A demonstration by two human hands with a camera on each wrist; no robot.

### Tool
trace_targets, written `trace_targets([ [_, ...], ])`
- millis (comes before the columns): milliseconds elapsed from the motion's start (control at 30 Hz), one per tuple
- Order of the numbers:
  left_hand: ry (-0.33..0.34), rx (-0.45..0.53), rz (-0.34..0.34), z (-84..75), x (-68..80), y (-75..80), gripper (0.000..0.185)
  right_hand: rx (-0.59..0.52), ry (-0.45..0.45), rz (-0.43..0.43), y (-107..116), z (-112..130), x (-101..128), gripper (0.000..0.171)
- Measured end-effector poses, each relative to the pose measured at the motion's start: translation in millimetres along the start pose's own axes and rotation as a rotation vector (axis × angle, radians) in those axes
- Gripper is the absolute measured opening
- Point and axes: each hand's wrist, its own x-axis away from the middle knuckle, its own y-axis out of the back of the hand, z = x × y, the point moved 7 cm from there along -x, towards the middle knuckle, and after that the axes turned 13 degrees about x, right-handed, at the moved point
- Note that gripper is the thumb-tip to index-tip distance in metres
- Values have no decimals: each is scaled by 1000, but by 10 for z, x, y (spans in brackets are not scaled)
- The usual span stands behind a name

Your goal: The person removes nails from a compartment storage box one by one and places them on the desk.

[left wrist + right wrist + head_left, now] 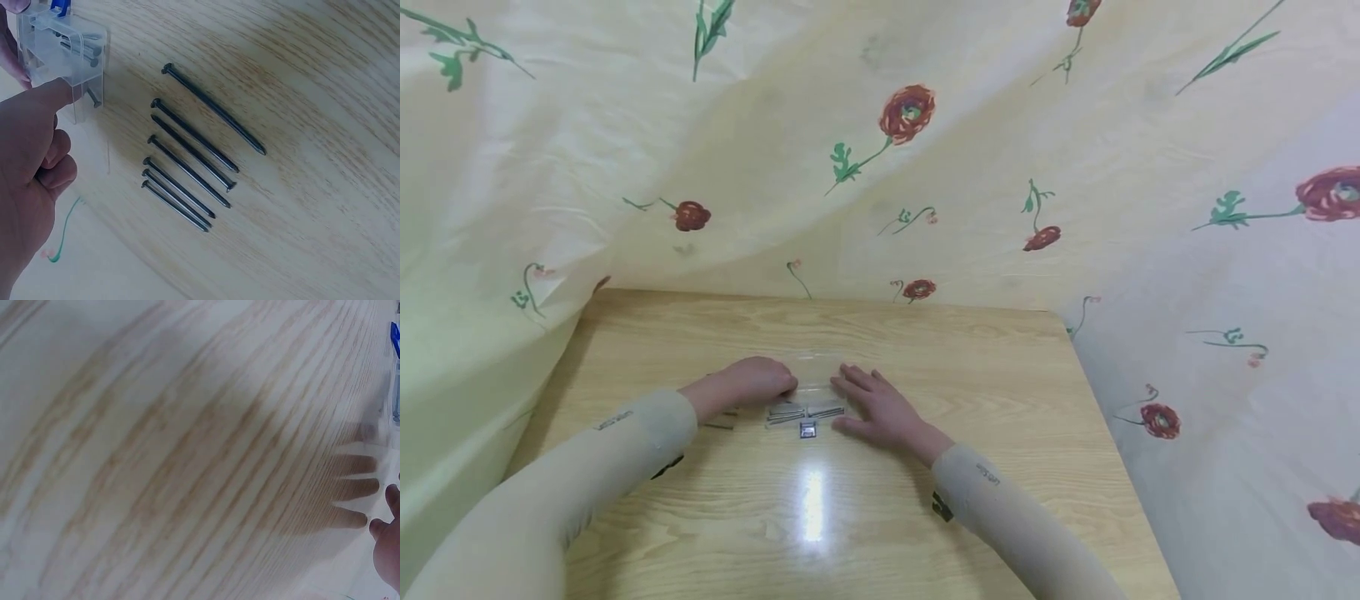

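Observation:
A clear plastic box point(786, 421) with its transparent lid point(814, 371) raised stands on the table between the hands. Nails point(81, 47) lie in its compartments. My left hand point(756, 379) is at the box's left side, index finger reaching into a compartment near a nail point(93, 97), the other visible fingers curled. The thumb is hidden, so I cannot tell whether it pinches anything. My right hand point(880, 410) lies at the box's right side with its fingers spread, fingertips near the edge. Left of the box, several loose nails point(194, 153) lie in a slanting row.
The wood-grain table point(970, 375) meets a flowered cloth point(760, 150) at its back and sides. A blue latch point(59, 6) marks the box's front. Light glares off the tabletop in front of the box.

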Motion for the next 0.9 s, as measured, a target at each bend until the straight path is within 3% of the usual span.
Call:
trace_targets([
  [233,34,16,36,10,-1,-84,14,-3,14,12,-17,26,18,80],
  [500,-17,-14,-34,-41,44,-22,14,18,19,1,6,8,27,78],
  [900,26,172,-127,-16,90,127,10,41,48,-29,43,24,39,78],
])
